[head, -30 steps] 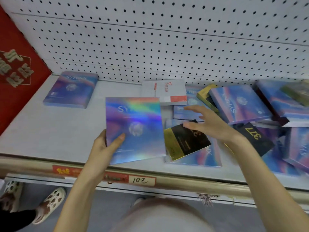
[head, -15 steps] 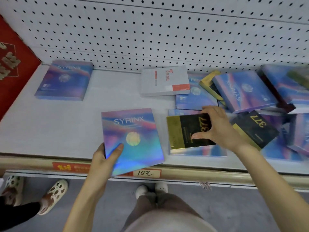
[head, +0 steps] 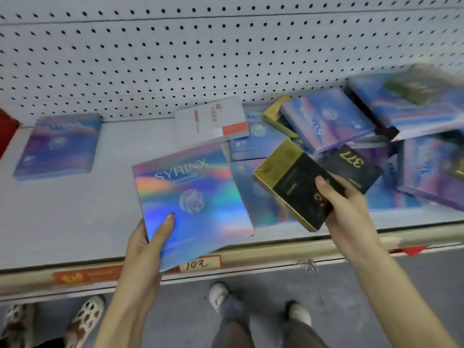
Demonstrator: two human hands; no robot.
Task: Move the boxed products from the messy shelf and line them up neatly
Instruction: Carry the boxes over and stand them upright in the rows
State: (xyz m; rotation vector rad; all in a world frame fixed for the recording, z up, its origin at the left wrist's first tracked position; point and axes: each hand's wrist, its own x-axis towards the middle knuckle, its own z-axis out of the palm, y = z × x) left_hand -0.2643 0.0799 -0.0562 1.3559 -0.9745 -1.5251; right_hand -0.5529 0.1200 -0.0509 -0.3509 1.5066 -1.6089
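My left hand point(head: 148, 243) grips the near left corner of a holographic SYRINX box point(head: 190, 199), thumb on its face, holding it tilted above the shelf's front edge. My right hand point(head: 345, 209) holds a black and gold box point(head: 291, 182) lifted off the pile, thumb on top. One SYRINX box point(head: 59, 144) lies flat alone at the shelf's far left. A white and orange box point(head: 211, 120) lies at the back middle. On the right, several SYRINX boxes point(head: 326, 119) and another black "377" box point(head: 351, 167) lie in a jumbled heap.
The white shelf point(head: 75, 209) has a pegboard back wall point(head: 175, 59) and a beige front rail point(head: 276, 252) with price tags. A red panel point(head: 7, 129) closes the left end. Below, my feet and another person's patterned shoes point(head: 85, 320) stand on the grey floor.
My right hand has taken hold of the black and gold box and lifted it off the SYRINX box beneath, turning it at an angle. The left hand's box rose and tilted slightly.
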